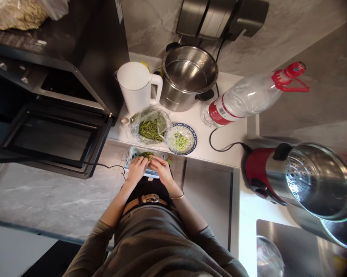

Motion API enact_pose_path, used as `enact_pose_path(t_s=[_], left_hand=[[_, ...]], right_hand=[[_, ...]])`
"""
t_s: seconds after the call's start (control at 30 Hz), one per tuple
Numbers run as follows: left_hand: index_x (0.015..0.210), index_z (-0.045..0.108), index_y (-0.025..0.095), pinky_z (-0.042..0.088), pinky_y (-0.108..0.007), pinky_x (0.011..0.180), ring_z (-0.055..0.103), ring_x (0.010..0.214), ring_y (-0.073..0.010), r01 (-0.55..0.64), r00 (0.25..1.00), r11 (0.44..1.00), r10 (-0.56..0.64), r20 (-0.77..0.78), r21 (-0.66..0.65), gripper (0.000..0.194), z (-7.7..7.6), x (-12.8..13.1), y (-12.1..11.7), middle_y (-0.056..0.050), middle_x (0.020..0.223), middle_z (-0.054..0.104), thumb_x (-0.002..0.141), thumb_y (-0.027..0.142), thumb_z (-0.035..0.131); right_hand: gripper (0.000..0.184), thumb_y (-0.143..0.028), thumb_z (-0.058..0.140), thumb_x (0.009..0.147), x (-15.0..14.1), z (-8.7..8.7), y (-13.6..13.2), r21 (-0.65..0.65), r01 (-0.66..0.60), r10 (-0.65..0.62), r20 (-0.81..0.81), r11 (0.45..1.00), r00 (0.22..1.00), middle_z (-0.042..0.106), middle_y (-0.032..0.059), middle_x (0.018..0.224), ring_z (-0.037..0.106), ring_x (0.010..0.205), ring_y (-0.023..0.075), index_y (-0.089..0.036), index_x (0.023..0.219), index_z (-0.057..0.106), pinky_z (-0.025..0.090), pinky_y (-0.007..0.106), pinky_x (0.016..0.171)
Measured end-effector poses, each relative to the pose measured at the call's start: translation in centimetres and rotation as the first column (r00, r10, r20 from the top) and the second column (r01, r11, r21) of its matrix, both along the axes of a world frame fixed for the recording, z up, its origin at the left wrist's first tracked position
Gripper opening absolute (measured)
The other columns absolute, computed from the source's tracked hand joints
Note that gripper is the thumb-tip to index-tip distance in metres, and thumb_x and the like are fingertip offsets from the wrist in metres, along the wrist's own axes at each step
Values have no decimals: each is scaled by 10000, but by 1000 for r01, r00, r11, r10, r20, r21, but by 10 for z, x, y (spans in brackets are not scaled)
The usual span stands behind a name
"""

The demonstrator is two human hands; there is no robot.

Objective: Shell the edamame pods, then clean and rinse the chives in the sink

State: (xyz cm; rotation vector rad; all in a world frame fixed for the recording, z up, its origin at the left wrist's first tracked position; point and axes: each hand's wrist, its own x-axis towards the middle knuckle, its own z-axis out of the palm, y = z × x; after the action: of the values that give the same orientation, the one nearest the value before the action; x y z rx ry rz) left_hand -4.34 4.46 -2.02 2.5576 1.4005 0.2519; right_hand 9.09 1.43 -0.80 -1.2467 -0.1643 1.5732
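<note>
My left hand (138, 169) and my right hand (162, 169) meet at the fingertips, both closed in a pinch on a green edamame pod (150, 157). The fingers partly cover the pod. Directly below them is a small light-coloured bin (128, 158) with green hulls (145, 154) inside, at the counter's front edge. Just beyond it, an open clear plastic bag (165, 120) holds many whole pods (150, 130). To the right of the bag, a blue-and-white patterned plate (194, 139) carries shelled pale green beans (181, 142).
Behind the bag stand a white pitcher (134, 86) and a steel pot (176, 98). A large plastic bottle (242, 100) leans to the right, near a red-and-steel appliance (255, 169) with a cord. At left, an oven door (54, 134) hangs open. A sink (294, 238) lies lower right.
</note>
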Motion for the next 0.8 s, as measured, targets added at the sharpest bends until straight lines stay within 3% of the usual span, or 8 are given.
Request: enact_pose_path(t_s=[0.27, 0.43, 0.57, 0.7, 0.8], left_hand=[[829, 626, 194, 419, -328, 700, 627, 769, -219, 2, 999, 1000, -2, 48, -14, 246, -1, 3, -4, -84, 779, 663, 973, 257, 436], [852, 618, 187, 437, -318, 685, 641, 759, -216, 4, 993, 998, 4, 116, -70, 221, 0, 7, -7, -91, 791, 678, 965, 226, 432], [855, 606, 188, 444, -291, 658, 648, 714, -193, -12, 981, 992, 37, 190, -127, 208, 1, 7, -6, -71, 757, 679, 957, 204, 425], [847, 594, 195, 450, -258, 633, 647, 686, -164, 19, 963, 975, 41, 267, -219, 203, 1, 4, -4, -44, 762, 684, 950, 194, 419], [799, 587, 192, 452, -263, 633, 647, 679, -169, 52, 963, 980, 2, 270, -194, 204, 2, 3, -3, -48, 739, 680, 930, 177, 431]], right_hand=[[293, -309, 808, 595, -2, 1, 0, 16, 65, -65, -3, 998, 998, 772, 44, 910, 713, 839, 177, -214, 871, 783, 566, 339, 857], [242, -284, 778, 588, -6, -3, 0, 11, 108, -108, 39, 994, 993, 734, 7, 726, 658, 670, 136, -187, 810, 772, 573, 303, 724], [258, -251, 761, 571, -11, -4, -2, -14, 171, -172, -4, 985, 985, 681, -31, 622, 627, 611, 106, -181, 819, 769, 564, 292, 732], [270, -258, 777, 562, -10, -2, -3, -15, 152, -152, -15, 988, 988, 687, -22, 641, 640, 646, 117, -181, 820, 774, 560, 302, 764], [242, -281, 801, 558, -6, -2, -2, -6, 122, -122, -12, 992, 992, 679, -16, 631, 617, 614, 112, -183, 777, 772, 551, 275, 694]])
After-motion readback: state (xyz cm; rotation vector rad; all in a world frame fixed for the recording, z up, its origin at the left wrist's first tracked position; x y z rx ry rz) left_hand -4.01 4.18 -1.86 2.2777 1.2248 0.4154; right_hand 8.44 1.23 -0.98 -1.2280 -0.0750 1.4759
